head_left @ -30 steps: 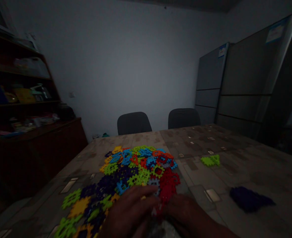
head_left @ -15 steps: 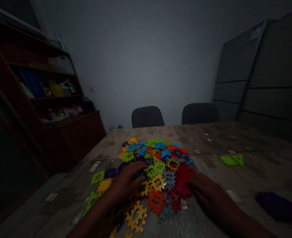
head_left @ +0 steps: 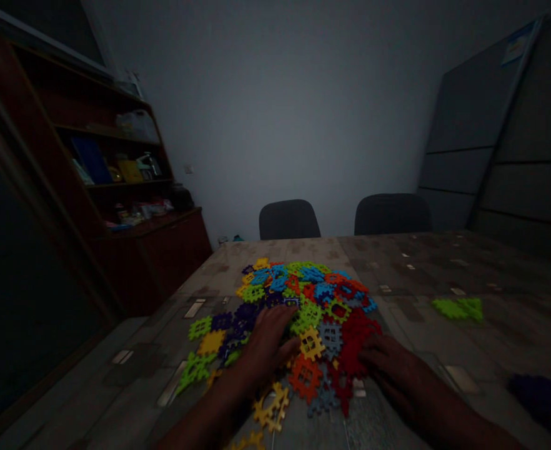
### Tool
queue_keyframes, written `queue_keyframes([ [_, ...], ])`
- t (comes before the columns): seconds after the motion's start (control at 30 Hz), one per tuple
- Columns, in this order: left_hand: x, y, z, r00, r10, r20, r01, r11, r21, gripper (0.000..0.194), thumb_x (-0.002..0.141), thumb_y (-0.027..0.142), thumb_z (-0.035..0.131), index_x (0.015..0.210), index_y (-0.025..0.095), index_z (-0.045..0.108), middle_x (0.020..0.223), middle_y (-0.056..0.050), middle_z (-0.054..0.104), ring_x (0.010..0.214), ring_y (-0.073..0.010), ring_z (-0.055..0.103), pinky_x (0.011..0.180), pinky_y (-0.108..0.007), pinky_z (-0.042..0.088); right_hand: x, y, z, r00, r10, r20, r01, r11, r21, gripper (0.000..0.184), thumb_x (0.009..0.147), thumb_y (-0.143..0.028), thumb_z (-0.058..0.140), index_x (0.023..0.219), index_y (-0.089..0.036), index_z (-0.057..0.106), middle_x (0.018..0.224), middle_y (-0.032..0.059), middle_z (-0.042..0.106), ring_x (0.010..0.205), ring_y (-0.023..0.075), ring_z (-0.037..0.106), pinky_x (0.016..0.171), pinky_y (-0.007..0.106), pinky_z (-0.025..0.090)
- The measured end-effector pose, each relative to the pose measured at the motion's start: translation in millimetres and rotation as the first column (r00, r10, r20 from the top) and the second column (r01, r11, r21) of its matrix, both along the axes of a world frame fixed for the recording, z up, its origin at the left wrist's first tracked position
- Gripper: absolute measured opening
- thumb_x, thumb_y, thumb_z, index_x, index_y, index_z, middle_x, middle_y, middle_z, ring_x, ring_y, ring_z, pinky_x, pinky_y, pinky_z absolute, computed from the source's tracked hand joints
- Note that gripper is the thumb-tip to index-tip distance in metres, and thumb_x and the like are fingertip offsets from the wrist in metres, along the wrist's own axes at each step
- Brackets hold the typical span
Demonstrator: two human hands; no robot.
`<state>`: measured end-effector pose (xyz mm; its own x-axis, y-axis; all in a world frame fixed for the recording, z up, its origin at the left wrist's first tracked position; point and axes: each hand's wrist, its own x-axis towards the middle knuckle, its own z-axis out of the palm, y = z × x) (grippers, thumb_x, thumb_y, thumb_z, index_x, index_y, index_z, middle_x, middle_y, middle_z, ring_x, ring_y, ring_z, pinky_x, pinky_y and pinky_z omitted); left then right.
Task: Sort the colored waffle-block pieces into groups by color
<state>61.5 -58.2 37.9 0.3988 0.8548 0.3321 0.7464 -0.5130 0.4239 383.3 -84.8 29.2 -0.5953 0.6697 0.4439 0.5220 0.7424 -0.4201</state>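
A heap of toothed plastic building pieces in many colours lies on the table. Over its middle is my left hand (head_left: 270,339), fingers bent forward and thumb apart, with no piece visible between them. Close to its thumb lie a yellow window-shaped piece (head_left: 311,343) and an orange piece (head_left: 305,377). My right hand (head_left: 390,357) rests its fingertips against the red pieces (head_left: 354,340) at the heap's right side; its fingers look loosely bent, not wrapped round anything. A grey piece (head_left: 330,338) lies between the hands. Part of the heap is hidden under my left hand.
Apart on the right lie a small group of lime green pieces (head_left: 458,308) and a dark purple clump (head_left: 545,403). Two dark chairs (head_left: 289,220) stand behind the table (head_left: 397,275). A wooden shelf unit (head_left: 148,231) is on the left, a grey cabinet (head_left: 463,119) on the right.
The view has turned slightly left, so everything sits further right. Against the heap, my left hand has shifted a little right, and my right hand has come slightly closer to the red pieces.
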Motion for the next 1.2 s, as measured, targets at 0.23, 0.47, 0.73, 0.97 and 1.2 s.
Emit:
queue_keyframes([
  [0.23, 3.9, -0.3, 2.4, 0.999, -0.017, 0.042, 0.015, 0.999, 0.029, 0.062, 0.084, 0.015, 0.059, 0.146, 0.017, 0.052, 0.147, -0.018, 0.059, 0.136, -0.0335, 0.053, 0.117, -0.054, 0.038, -2.2, -2.3, 3.4, 1.0, 0.008, 0.022, -0.008, 1.0, -0.01, 0.025, 0.103, -0.017, 0.042, 0.103, -0.026, 0.065, 0.104, 0.0064, 0.07, 0.093, 0.0212, 0.068, 0.078, 0.034, 0.057],
  [0.47, 11.6, -16.3, 3.7, 0.978, -0.159, 0.133, 0.167, 0.985, -0.052, 0.064, 0.089, 0.02, 0.06, 0.151, 0.022, 0.046, 0.153, -0.014, 0.052, 0.141, -0.0294, 0.048, 0.119, -0.047, 0.037, 8.0, 3.8, -7.6, 0.994, -0.088, 0.071, 0.087, 0.996, 0.014, 0.027, 0.1, -0.017, 0.042, 0.102, -0.024, 0.068, 0.108, 0.01, 0.073, 0.098, 0.0237, 0.07, 0.083, 0.036, 0.059],
  [0.73, 35.4, -46.1, 29.0, 0.935, -0.353, 0.046, 0.356, 0.923, -0.146, 0.07, 0.083, 0.012, 0.072, 0.147, 0.027, 0.048, 0.147, -0.007, 0.058, 0.137, -0.027, 0.049, 0.122, -0.045, 0.03, 13.8, 8.3, -15.7, 0.988, -0.147, 0.037, 0.145, 0.989, 0.038, 0.027, 0.1, -0.018, 0.042, 0.105, -0.023, 0.068, 0.104, 0.0092, 0.074, 0.092, 0.0231, 0.071, 0.08, 0.038, 0.058],
  [0.97, 40.2, -49.9, 38.4, 0.961, -0.274, -0.025, 0.264, 0.945, -0.194, 0.065, 0.083, 0.017, 0.076, 0.144, 0.023, 0.052, 0.151, -0.011, 0.054, 0.14, -0.0298, 0.045, 0.121, -0.049, 0.03, 10.8, 5.5, -8.1, 0.991, -0.135, 0.019, 0.134, 0.99, 0.033, 0.026, 0.101, -0.019, 0.042, 0.099, -0.023, 0.067, 0.1, 0.0088, 0.074, 0.089, 0.0226, 0.07, 0.078, 0.036, 0.057],
  [1.2, 51.6, -61.0, 27.3, 0.95, -0.296, -0.098, 0.284, 0.952, -0.117, 0.075, 0.084, 0.04, 0.084, 0.147, 0.027, 0.045, 0.142, -0.009, 0.059, 0.137, -0.0295, 0.047, 0.127, -0.058, 0.01, 9.1, 4.7, -4.9, 0.992, -0.122, 0.006, 0.122, 0.99, 0.075, 0.026, 0.102, -0.02, 0.042, 0.095, -0.023, 0.067, 0.094, 0.0076, 0.073, 0.084, 0.0217, 0.07, 0.073, 0.033, 0.058],
])
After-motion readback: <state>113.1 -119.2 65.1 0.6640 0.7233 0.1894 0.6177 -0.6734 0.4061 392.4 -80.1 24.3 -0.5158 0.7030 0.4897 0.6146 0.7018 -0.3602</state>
